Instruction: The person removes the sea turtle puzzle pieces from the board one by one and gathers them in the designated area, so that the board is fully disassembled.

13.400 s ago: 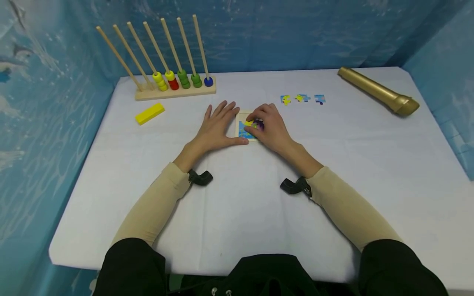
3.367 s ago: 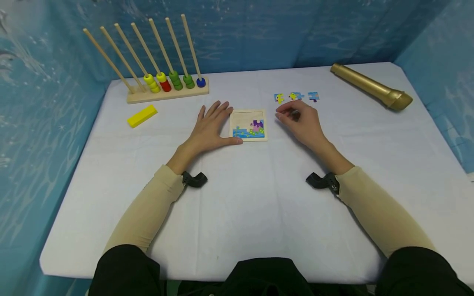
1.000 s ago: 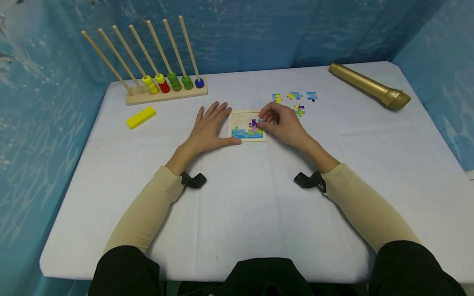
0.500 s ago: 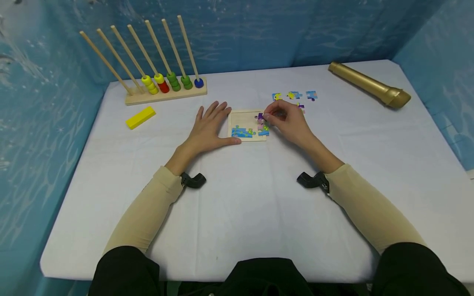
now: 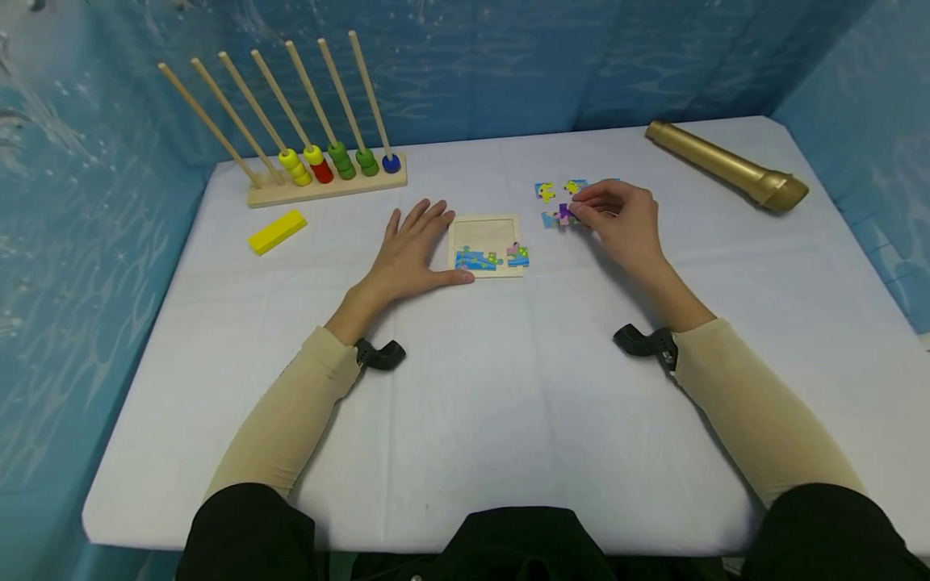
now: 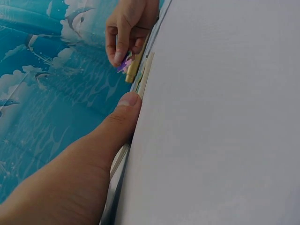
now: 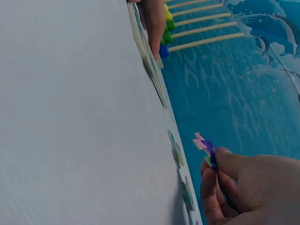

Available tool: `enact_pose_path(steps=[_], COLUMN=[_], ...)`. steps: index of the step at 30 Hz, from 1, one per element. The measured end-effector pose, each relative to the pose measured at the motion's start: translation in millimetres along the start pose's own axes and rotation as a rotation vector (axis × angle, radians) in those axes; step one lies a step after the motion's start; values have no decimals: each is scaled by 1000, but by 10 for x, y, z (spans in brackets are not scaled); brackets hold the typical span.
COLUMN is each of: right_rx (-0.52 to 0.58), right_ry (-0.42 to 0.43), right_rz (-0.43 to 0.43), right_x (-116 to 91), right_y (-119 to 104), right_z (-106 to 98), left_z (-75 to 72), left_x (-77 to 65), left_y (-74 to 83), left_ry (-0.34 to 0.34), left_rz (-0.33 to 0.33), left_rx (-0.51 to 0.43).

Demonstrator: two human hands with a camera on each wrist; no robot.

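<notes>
Backdrop: blue cloth behind and beside the table, printed with pale water patterns; dolphins show in the wrist views.

Table: white cloth cover, faint creases, rounded corners.

Bead frame, far left: pale wooden base with seven slanting round rods. Smooth round beads sit on five of them: yellow, yellow over red, green, green, and blue.

Tube, far right: gold-coloured, cylindrical, flaring to a wider end, lying on its side.

Left hand: fingers straight and fanned, thumb stretched wide; grasps nothing, resting against the left side and lower left corner of the puzzle tray.

Right hand: fingers bent, thumb and fingertips pinching a purple-and-pink piece, which the right wrist view shows raised off the cloth.

Puzzle tray: square, pale wood, shallow, with a raised rim, flat at the table's centre. Contents: a joined blue section along the bottom left; a green, pink and blue section at the lower right, overlapping the rim.

Block: yellow, rectangular, below the bead frame.

Loose pieces, flat, interlocking in outline, right of the tray: one blue-and-yellow; a second blue-and-yellow beside it; one light blue nearer the tray. Others are partly hidden by the right hand.
</notes>
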State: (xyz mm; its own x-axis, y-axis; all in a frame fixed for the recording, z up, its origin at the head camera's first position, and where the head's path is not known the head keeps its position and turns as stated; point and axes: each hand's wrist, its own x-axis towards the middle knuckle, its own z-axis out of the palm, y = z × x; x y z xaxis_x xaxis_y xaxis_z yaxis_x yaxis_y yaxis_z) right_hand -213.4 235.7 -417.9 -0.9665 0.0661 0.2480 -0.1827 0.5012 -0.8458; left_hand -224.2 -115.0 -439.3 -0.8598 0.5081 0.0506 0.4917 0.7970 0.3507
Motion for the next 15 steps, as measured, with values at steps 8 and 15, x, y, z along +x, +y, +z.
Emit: enact_pose_path(steps=[8,15], right_rx=[-67,-197], right_ry=[114,123], right_rz=[65,98], right_x=[77,81], right_y=[255,393], right_z=[-371,-458], left_z=[3,2], left_x=[-1,-2], left_y=[2,-1], left_ry=[-4,-3], left_rz=[-5,-4], left_rx=[-7,-1])
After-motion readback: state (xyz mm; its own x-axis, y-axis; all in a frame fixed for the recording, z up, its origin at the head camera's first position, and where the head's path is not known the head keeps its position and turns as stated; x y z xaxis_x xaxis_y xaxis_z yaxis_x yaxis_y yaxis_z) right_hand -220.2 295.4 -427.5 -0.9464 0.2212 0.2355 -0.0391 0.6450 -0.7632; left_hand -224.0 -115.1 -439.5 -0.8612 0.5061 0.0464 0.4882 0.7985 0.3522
